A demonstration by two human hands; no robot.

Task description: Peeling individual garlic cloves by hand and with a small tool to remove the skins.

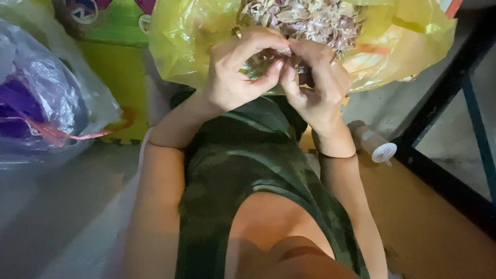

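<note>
A: Hands first. How do they sit?

B: Both are raised in front of the chest, close together, over the mouth of a yellow plastic bag (pixel 186 41). The left hand (pixel 235 72) has its fingers curled in, and the thumb reaches across toward the other hand. The right hand (pixel 312 85) is curled the same way, its thumb and forefinger drawn together.

A: Pressed flat, or pinching something?

B: Pinching. The fingertips of both hands meet on a small dark reddish piece (pixel 297 70), which looks like a shallot or small onion. Most of it is hidden behind the fingers, so I cannot say more about its shape. Neither hand is spread.

A: And where is that piece relative to the bag?

B: It sits right between the two thumbs, just in front of the bag's near edge. Inside the bag, directly above the hands, lies a heap of pale, papery peelings (pixel 305 18) with pinkish tints.

A: Anything else around?

B: A clear plastic bag with purple contents (pixel 46 98) lies well to the left, tied with a red strip. A small white bottle (pixel 374 143) lies on its side on the floor, near the right forearm. A dark metal frame (pixel 449 82) stands at the right.
</note>
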